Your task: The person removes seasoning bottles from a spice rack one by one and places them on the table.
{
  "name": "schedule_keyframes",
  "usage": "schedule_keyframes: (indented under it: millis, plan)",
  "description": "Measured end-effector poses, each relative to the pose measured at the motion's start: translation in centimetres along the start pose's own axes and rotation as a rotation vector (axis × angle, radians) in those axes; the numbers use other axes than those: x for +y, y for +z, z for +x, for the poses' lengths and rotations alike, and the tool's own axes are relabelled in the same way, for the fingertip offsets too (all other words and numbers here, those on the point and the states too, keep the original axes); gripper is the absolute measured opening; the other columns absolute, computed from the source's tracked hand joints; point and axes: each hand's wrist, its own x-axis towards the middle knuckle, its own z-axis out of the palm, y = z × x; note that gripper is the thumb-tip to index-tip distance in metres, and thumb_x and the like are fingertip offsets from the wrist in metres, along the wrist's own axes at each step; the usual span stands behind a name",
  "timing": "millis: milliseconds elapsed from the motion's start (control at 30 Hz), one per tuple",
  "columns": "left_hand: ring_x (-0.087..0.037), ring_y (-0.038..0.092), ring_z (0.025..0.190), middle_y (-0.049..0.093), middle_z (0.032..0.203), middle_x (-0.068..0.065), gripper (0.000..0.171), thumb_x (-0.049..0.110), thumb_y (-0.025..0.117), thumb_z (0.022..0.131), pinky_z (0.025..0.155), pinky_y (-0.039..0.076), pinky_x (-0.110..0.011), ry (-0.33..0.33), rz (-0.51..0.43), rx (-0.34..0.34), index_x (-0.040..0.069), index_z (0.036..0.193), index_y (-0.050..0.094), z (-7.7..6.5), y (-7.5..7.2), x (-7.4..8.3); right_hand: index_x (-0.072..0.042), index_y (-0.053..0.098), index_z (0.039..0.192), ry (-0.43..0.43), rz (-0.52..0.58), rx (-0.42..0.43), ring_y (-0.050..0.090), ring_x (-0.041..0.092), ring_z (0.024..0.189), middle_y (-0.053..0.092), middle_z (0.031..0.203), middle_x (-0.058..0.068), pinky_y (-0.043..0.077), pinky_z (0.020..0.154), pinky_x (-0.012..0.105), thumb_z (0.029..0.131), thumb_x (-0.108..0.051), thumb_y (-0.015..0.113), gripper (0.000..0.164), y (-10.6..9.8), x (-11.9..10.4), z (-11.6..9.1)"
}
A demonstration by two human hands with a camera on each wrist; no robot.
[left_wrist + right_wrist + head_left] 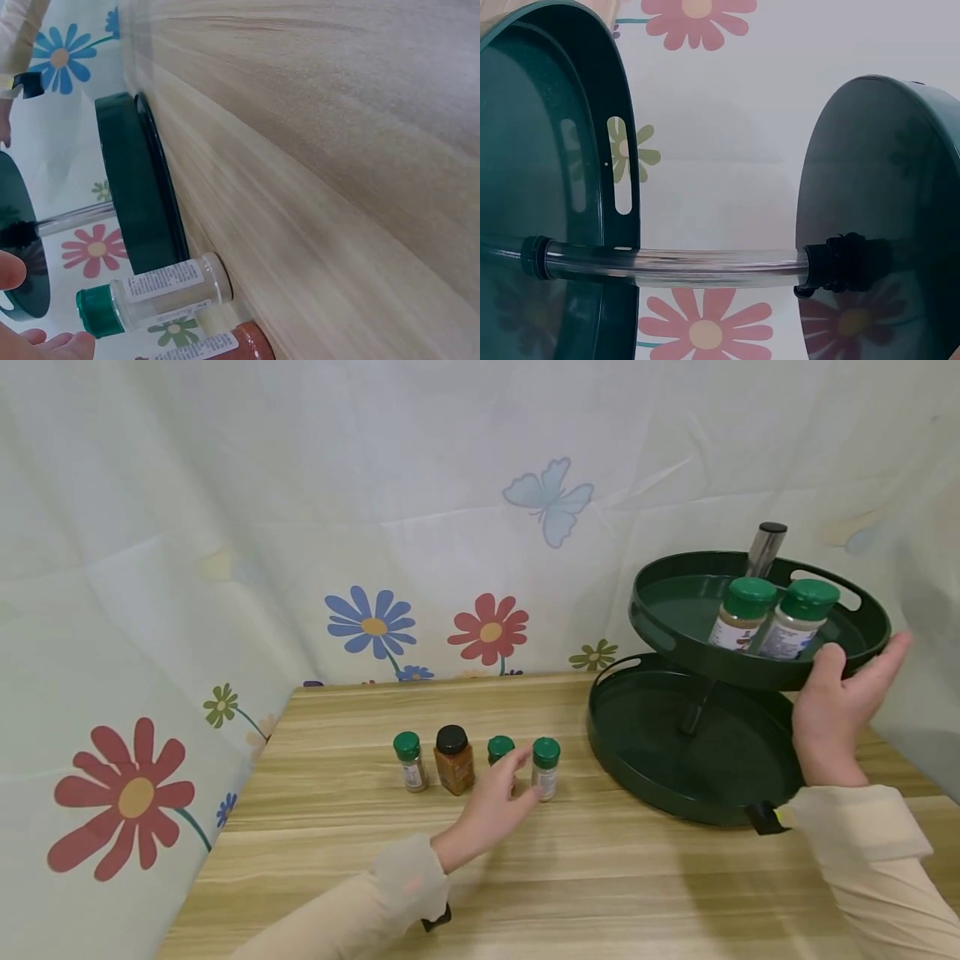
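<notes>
My left hand reaches over the wooden table, thumb and fingers spread around the side of a green-capped spice jar. In the left wrist view, a gap shows between the fingertips and that jar's green cap. Partly behind the hand stands another green-capped jar. At the right, my right hand rests against the near right edge of the upper dark green tray, thumb at the rim, index finger straight. Two green-capped spice jars, one left and one right, stand in this tray.
Farther left on the table are a black-capped jar of orange-brown spice and a green-capped jar. The lower round tray sits on the table, joined to the upper one by a metal pole. A flowered curtain hangs behind.
</notes>
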Motion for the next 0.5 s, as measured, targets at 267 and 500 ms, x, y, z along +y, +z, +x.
schedule_keyframes:
  millis: [267, 500]
  plan:
    - [-0.025, 0.041, 0.122, 0.040, 0.137, -0.013, 0.049, 0.016, 0.050, 0.089, 0.095, 0.041, -0.045, -0.008, 0.014, 0.010, 0.009, 0.135, 0.034, 0.0, -0.8, 0.5, -0.015, -0.003, 0.143, 0.024, 0.149, -0.006, 0.001, -0.006, 0.127, -0.002, 0.150, -0.006, -0.001, 0.103, 0.010, 0.092, -0.017, 0.029, 0.060, -0.4, 0.4, 1.1]
    - [-0.023, 0.045, 0.117, 0.042, 0.136, -0.011, 0.049, 0.015, 0.051, 0.088, 0.085, 0.047, -0.043, 0.024, 0.034, 0.035, 0.009, 0.134, 0.036, 0.2, -0.9, 1.2, -0.017, 0.006, 0.144, 0.108, 0.165, 0.036, 0.001, -0.007, 0.127, 0.003, 0.149, -0.008, 0.000, 0.102, 0.010, 0.094, -0.014, 0.023, 0.053, -0.9, 0.8, 3.1]
